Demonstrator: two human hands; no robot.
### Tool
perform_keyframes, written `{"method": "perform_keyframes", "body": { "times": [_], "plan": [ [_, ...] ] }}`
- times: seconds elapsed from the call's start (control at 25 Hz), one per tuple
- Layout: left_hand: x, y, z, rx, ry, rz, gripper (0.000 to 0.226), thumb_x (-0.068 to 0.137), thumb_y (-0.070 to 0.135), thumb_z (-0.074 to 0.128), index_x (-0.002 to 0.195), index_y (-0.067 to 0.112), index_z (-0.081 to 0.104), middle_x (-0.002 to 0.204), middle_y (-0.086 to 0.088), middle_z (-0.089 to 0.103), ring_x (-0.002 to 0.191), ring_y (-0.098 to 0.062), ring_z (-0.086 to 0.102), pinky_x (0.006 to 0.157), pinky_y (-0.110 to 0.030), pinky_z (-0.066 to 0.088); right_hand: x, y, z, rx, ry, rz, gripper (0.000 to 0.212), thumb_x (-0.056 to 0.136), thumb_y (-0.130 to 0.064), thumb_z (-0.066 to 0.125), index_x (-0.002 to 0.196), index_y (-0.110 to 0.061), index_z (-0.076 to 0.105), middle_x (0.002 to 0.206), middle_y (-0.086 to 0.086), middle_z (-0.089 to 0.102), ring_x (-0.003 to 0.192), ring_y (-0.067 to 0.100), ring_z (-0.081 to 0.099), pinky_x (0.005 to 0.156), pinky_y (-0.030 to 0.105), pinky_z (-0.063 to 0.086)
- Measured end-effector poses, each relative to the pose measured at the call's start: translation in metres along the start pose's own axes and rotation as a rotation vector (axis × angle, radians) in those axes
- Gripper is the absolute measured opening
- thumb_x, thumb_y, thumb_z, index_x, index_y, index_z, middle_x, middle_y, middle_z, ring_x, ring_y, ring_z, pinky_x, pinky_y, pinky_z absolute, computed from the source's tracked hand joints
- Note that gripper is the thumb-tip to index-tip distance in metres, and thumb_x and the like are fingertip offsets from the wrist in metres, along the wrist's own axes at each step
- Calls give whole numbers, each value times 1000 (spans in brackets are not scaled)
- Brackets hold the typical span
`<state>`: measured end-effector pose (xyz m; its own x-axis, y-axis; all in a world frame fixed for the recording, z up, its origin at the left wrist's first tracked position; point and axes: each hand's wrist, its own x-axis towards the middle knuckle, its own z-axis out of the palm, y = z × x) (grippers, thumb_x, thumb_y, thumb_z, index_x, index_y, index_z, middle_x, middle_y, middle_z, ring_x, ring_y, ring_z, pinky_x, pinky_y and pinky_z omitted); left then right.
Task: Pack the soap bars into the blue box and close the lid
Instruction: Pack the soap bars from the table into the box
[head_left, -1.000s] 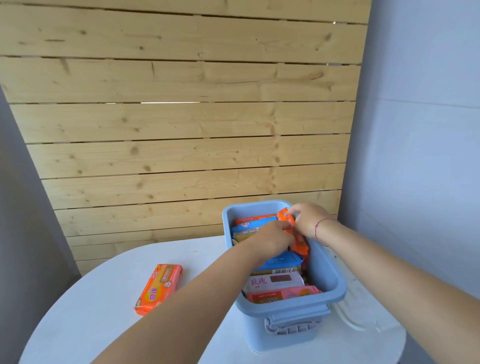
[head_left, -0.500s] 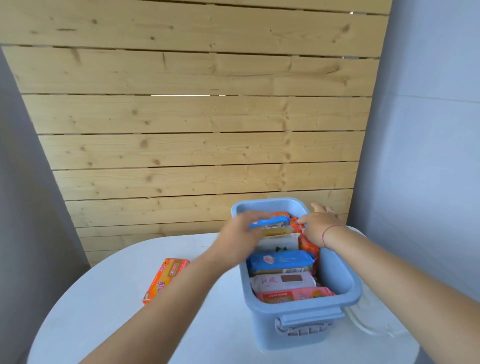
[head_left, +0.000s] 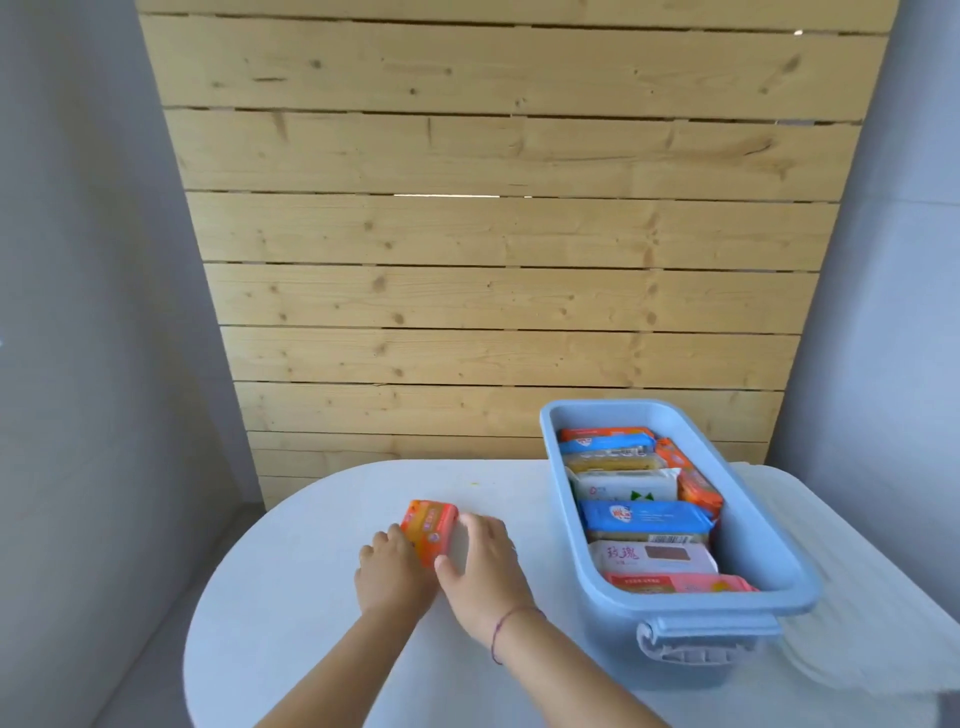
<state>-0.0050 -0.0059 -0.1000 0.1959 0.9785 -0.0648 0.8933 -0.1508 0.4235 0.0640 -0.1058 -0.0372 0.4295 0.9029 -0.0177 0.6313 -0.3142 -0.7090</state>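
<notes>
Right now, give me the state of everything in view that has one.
blue box, open, lid off.
packed soap bars, on edge inside the box.
orange soap bar, lying on the white table, outside the box.
left hand, grips the bar's left side.
right hand, grips its right side.
translucent lid, off, right of the box.

**Between my left hand (head_left: 390, 571) and right hand (head_left: 485, 566):** orange soap bar (head_left: 427, 527) in printed film wrap; its finish is blurred.
**Right of my right hand:** blue box (head_left: 717, 605), smooth plastic with a faint sheen. The packed soap bars (head_left: 644, 519) inside have slightly shiny printed wrappers.
**Further right:** lid (head_left: 852, 561), whitish translucent ribbed plastic.
**Under my hands:** table (head_left: 291, 623), smooth, matt, white.
**Ahead of my hands:** slat wall (head_left: 493, 291), pale matt wood, knots and grain visible.
**On my right wrist:** thin thread (head_left: 497, 636).
</notes>
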Motion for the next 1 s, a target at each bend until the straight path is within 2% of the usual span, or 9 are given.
{"method": "perform_keyframes", "body": {
  "times": [0.12, 0.24, 0.36, 0.52, 0.6, 0.72, 0.8, 0.88, 1.0],
  "plan": [
    [-14, -3, -11, -404, -79, -78, 31, 76, 35, 61, 93, 9, 58, 95, -10, 65, 87, -26, 60, 71, -35, 48, 19, 16, 19, 197, -87, 260, 69, 92, -46, 47, 148, -15, 20, 150, 7, 33, 135, 24, 39, 108, 34, 35],
    [-46, -6, -19, -737, -79, -10, 22, 66, 32, 67, 79, 17, 59, 76, -4, 65, 63, -16, 58, 51, -21, 40, 24, 9, 27, 465, -103, 349, 62, 87, -49, 54, 132, -9, 42, 127, 10, 58, 112, 25, 60, 96, 37, 51],
    [-74, 3, -35, -855, -1, 150, 34, 65, 21, 76, 94, 31, 61, 91, 2, 65, 81, -9, 63, 58, -13, 43, 16, -9, 15, 416, 22, 271, 42, 82, -38, 62, 115, -13, 51, 115, 7, 66, 100, 24, 65, 83, 34, 55],
    [-89, 30, -78, -918, -206, 448, 66, 69, 33, 81, 125, 39, 45, 115, 13, 59, 96, 5, 60, 78, -15, 51, -4, -18, -62, 211, 203, -2, 48, 82, -34, 60, 124, -19, 42, 112, 6, 65, 100, 28, 64, 82, 36, 52],
    [-93, 52, -93, -898, -266, 521, 71, 75, 51, 69, 137, 33, 40, 124, 17, 57, 108, 3, 57, 94, -22, 47, -14, -13, -117, 107, 271, -92, 68, 83, -33, 59, 142, -28, 25, 106, 3, 60, 90, 27, 62, 72, 34, 49],
    [-91, 91, -101, -821, -211, 531, 65, 86, 46, 57, 144, 28, 33, 132, 17, 49, 119, 0, 48, 100, -22, 36, -15, 6, -191, -242, 291, -21, 81, 86, -34, 54, 148, -41, 1, 107, 7, 57, 83, 32, 58, 66, 32, 41],
    [-90, 116, -99, -680, -202, 632, 56, 92, 38, 52, 143, 26, 34, 140, 10, 45, 127, -6, 42, 105, -26, 34, -16, 23, -222, -453, 242, 80, 78, 87, -35, 52, 149, -38, 3, 134, 11, 55, 106, 35, 59, 82, 34, 45],
    [-93, 139, -90, -436, -229, 819, 48, 95, 29, 49, 141, 23, 40, 144, 2, 45, 131, -15, 41, 110, -30, 33, -22, 40, -235, -622, 135, 175, 74, 86, -34, 51, 148, -37, 11, 139, 10, 52, 108, 33, 59, 86, 33, 49],
    [-99, 159, -70, -15, -291, 1061, 39, 95, 21, 45, 133, 13, 51, 141, -6, 51, 130, -23, 43, 109, -33, 31, -33, 52, -238, -774, -44, 286, 49, 84, -33, 50, 132, -31, 38, 114, 5, 63, 74, 21, 58, 55, 27, 44]
  ]
}}
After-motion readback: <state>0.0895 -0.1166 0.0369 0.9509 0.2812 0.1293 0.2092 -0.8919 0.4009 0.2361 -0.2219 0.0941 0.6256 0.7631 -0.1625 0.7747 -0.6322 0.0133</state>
